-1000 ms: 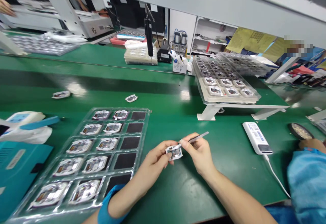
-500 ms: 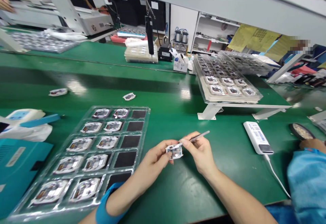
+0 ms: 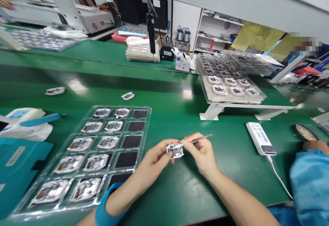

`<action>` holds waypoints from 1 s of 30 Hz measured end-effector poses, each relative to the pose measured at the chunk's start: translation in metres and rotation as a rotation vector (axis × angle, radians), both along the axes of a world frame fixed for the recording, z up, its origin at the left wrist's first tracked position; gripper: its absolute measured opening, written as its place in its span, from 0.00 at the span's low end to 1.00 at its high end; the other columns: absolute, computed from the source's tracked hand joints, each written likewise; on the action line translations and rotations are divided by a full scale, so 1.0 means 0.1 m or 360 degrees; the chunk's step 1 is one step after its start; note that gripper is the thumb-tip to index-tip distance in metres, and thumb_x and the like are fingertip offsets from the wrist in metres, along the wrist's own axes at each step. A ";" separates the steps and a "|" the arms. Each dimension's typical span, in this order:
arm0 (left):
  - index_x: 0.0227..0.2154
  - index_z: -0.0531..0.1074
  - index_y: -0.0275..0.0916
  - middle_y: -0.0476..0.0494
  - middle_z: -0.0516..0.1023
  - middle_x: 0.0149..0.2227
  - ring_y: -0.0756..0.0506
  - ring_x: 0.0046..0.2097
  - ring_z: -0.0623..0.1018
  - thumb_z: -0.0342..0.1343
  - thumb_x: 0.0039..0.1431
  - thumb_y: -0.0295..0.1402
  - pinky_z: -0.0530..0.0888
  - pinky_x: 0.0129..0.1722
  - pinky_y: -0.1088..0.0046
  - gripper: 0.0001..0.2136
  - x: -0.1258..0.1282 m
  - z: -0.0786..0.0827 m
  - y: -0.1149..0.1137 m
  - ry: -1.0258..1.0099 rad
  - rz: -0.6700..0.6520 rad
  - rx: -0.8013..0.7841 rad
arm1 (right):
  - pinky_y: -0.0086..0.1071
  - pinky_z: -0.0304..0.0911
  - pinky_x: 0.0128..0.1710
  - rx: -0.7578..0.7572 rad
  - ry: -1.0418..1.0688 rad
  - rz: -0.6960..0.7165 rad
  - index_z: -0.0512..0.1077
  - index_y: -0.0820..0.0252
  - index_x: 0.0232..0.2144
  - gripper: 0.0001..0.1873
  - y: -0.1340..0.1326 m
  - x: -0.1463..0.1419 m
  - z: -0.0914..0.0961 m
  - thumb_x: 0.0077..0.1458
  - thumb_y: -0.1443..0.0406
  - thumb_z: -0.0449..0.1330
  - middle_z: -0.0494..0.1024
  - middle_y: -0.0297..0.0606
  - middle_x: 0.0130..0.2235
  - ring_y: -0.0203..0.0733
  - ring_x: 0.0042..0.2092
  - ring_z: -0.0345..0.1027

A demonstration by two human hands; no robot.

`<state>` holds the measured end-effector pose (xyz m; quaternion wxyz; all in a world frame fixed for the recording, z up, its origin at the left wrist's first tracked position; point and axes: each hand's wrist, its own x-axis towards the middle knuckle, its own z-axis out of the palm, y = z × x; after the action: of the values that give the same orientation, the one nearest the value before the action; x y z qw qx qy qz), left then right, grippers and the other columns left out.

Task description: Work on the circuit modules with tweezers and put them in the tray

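Observation:
My left hand [image 3: 154, 159] pinches a small white electronic module [image 3: 175, 150] just above the green bench. My right hand [image 3: 202, 152] grips metal tweezers [image 3: 199, 139], their tip resting on the module's upper edge. To the left lies a clear plastic tray [image 3: 144, 130] with two columns of similar modules and a right column of empty black pockets.
Two loose modules [image 3: 128, 96] [image 3: 55, 91] lie on the bench beyond the tray. A raised rack [image 3: 231, 99] with stacked trays of parts stands at right. A white power bank [image 3: 260, 143] with cable lies right of my hands. A teal box [image 3: 17, 166] sits at left. Another person's blue sleeve [image 3: 309, 181] shows at right.
My hands and the module have barely shifted; the view has tipped slightly, so everything sits a little higher and left.

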<state>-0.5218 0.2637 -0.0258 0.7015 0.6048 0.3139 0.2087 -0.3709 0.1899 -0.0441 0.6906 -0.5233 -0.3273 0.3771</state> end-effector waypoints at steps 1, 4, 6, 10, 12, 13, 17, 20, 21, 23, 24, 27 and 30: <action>0.44 0.75 0.37 0.46 0.77 0.33 0.47 0.31 0.73 0.58 0.56 0.36 0.69 0.33 0.71 0.14 0.00 0.00 0.00 -0.0007 -0.0002 -0.0008 | 0.35 0.70 0.36 -0.0002 -0.0009 0.0002 0.75 0.57 0.26 0.13 0.00 0.00 0.00 0.48 0.56 0.71 0.82 0.36 0.29 0.41 0.32 0.76; 0.44 0.75 0.38 0.46 0.77 0.33 0.47 0.30 0.73 0.58 0.55 0.37 0.69 0.33 0.70 0.15 -0.01 0.01 0.01 -0.0009 -0.0009 -0.0037 | 0.35 0.70 0.34 -0.0004 -0.0032 -0.0002 0.75 0.57 0.26 0.14 -0.01 0.01 0.01 0.48 0.55 0.71 0.82 0.36 0.28 0.42 0.31 0.75; 0.45 0.75 0.38 0.46 0.78 0.32 0.47 0.30 0.73 0.59 0.55 0.37 0.69 0.33 0.70 0.15 -0.02 0.02 0.00 -0.0013 -0.0005 -0.0052 | 0.34 0.70 0.34 0.0005 -0.0036 0.0000 0.75 0.57 0.26 0.13 -0.01 0.01 0.01 0.48 0.56 0.71 0.82 0.36 0.28 0.41 0.31 0.75; 0.44 0.76 0.38 0.48 0.77 0.29 0.46 0.30 0.73 0.60 0.55 0.37 0.69 0.31 0.71 0.15 -0.02 0.03 0.00 -0.0015 0.0025 -0.0040 | 0.35 0.70 0.35 0.0006 -0.0057 0.0000 0.75 0.57 0.26 0.13 -0.02 0.01 0.02 0.49 0.56 0.71 0.82 0.36 0.29 0.41 0.32 0.75; 0.44 0.76 0.38 0.49 0.76 0.26 0.46 0.29 0.72 0.59 0.55 0.37 0.68 0.30 0.71 0.15 -0.02 0.03 0.00 0.0005 0.0025 -0.0009 | 0.35 0.70 0.35 0.0018 -0.0068 -0.0009 0.75 0.57 0.26 0.12 -0.02 0.01 0.02 0.49 0.57 0.71 0.82 0.36 0.29 0.42 0.32 0.76; 0.44 0.76 0.38 0.49 0.75 0.26 0.47 0.29 0.72 0.59 0.55 0.38 0.67 0.30 0.71 0.15 -0.02 0.02 0.00 0.0014 0.0026 0.0006 | 0.35 0.70 0.36 0.0030 -0.0067 -0.0012 0.75 0.57 0.26 0.12 -0.02 0.00 0.02 0.49 0.57 0.71 0.82 0.36 0.29 0.42 0.32 0.76; 0.41 0.77 0.38 0.50 0.74 0.25 0.48 0.27 0.70 0.58 0.56 0.41 0.65 0.27 0.72 0.14 -0.01 -0.02 0.01 0.0030 0.0036 -0.0007 | 0.35 0.70 0.36 0.0065 -0.0040 -0.0017 0.76 0.57 0.27 0.10 -0.02 -0.02 0.01 0.49 0.59 0.71 0.82 0.36 0.29 0.41 0.32 0.76; 0.42 0.76 0.37 0.50 0.74 0.25 0.48 0.27 0.70 0.59 0.56 0.42 0.64 0.27 0.73 0.16 0.00 -0.03 0.00 0.0030 0.0055 -0.0087 | 0.34 0.71 0.36 0.0056 -0.0065 -0.0073 0.76 0.57 0.27 0.08 -0.02 -0.04 0.00 0.49 0.62 0.71 0.82 0.36 0.30 0.41 0.33 0.76; 0.42 0.76 0.36 0.50 0.74 0.25 0.48 0.27 0.70 0.59 0.56 0.43 0.64 0.27 0.73 0.17 0.00 -0.02 0.00 0.0020 0.0078 -0.0122 | 0.34 0.71 0.37 0.0057 -0.0090 -0.0106 0.77 0.57 0.28 0.07 -0.03 -0.05 -0.01 0.49 0.62 0.71 0.83 0.36 0.30 0.42 0.33 0.77; 0.42 0.76 0.36 0.49 0.75 0.25 0.48 0.28 0.70 0.59 0.57 0.43 0.65 0.28 0.73 0.17 0.00 -0.01 -0.01 -0.0014 0.0139 -0.0204 | 0.36 0.72 0.39 0.0070 -0.0142 -0.0173 0.78 0.57 0.29 0.06 -0.03 -0.05 -0.01 0.49 0.62 0.71 0.83 0.37 0.31 0.43 0.35 0.78; 0.41 0.76 0.36 0.48 0.75 0.26 0.48 0.28 0.71 0.59 0.57 0.43 0.65 0.28 0.72 0.16 0.00 0.00 -0.01 -0.0034 0.0169 -0.0248 | 0.37 0.73 0.40 0.0076 -0.0165 -0.0203 0.78 0.57 0.30 0.07 -0.04 -0.05 -0.01 0.49 0.62 0.71 0.84 0.37 0.32 0.44 0.36 0.78; 0.38 0.76 0.36 0.48 0.75 0.25 0.48 0.27 0.71 0.59 0.56 0.45 0.64 0.26 0.73 0.16 0.01 0.02 -0.02 -0.0080 0.0216 -0.0333 | 0.38 0.73 0.41 0.0085 -0.0212 -0.0249 0.78 0.57 0.31 0.07 -0.05 -0.05 -0.02 0.50 0.62 0.70 0.84 0.39 0.33 0.45 0.37 0.79; 0.36 0.76 0.35 0.48 0.75 0.22 0.48 0.26 0.70 0.60 0.56 0.47 0.63 0.25 0.74 0.18 0.02 0.03 -0.04 -0.0090 0.0208 -0.0305 | 0.37 0.74 0.40 0.0092 -0.0238 -0.0221 0.78 0.57 0.30 0.07 -0.04 -0.05 -0.05 0.50 0.61 0.70 0.84 0.39 0.33 0.45 0.37 0.79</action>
<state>-0.5199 0.2599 -0.0230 0.7496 0.5070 0.3513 0.2401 -0.3759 0.1856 -0.0488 0.7035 -0.5512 -0.3517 0.2785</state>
